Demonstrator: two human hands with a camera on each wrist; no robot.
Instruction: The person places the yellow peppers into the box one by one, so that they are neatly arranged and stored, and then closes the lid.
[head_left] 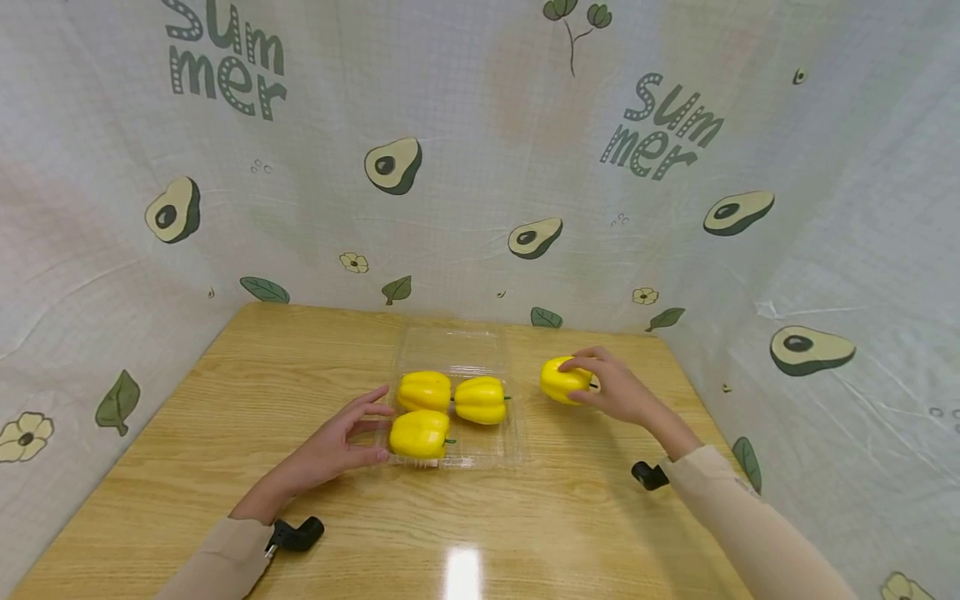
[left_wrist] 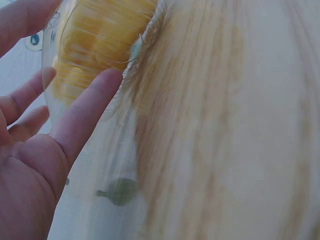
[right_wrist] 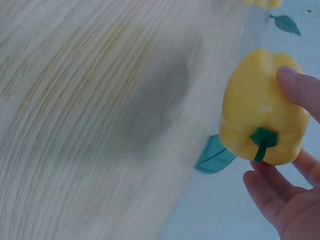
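A clear plastic clamshell box (head_left: 487, 448) lies with its lid (head_left: 453, 343) folded back. Inside sit a yellow bell pepper (head_left: 424, 391) at the back left, a second bell pepper (head_left: 481, 401) to its right and a third bell pepper (head_left: 417, 435) at the front left. My left hand (head_left: 333, 446) is at the box's left side, fingers spread; in the left wrist view a fingertip (left_wrist: 109, 80) rests against the plastic wall. To the right of the box, my right hand (head_left: 611, 386) holds another yellow bell pepper (right_wrist: 262, 107) between thumb and fingers, its green stem facing the wrist.
The wooden table (head_left: 360, 533) carries the box. A white cloth (head_left: 465, 125) printed with avocados and leaves hangs behind it and along both sides. Black wrist-worn cameras (head_left: 298, 534) sit at both sleeves.
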